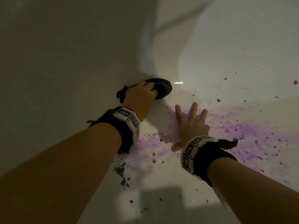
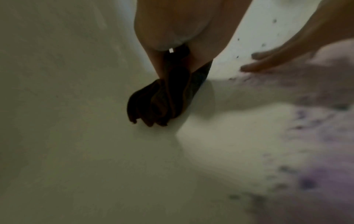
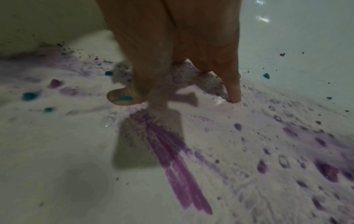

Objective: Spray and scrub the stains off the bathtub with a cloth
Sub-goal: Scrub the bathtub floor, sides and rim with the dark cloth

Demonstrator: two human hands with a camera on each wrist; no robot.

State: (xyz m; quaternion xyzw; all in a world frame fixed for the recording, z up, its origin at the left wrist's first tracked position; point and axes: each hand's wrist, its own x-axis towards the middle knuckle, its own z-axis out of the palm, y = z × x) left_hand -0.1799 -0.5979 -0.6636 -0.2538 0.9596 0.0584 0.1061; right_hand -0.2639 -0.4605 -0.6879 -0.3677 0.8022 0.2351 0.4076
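My left hand (image 1: 142,96) grips a dark cloth (image 1: 163,88) and holds it against the white bathtub (image 1: 226,46) where the floor curves up into the side wall. In the left wrist view the cloth (image 2: 159,103) hangs bunched below the fingers. My right hand (image 1: 191,123) lies flat with its fingers spread on the tub floor, in the middle of the purple stains (image 1: 247,131). The right wrist view shows its fingertips (image 3: 234,92) pressing the wet floor, with a purple streak (image 3: 178,166) just behind them and a teal smear on the thumb.
Teal blobs (image 1: 218,100) and dark specks dot the tub floor around the purple patch. More teal and dark spots (image 1: 122,173) lie near my left forearm. The tub's side wall (image 1: 56,54) rises on the left.
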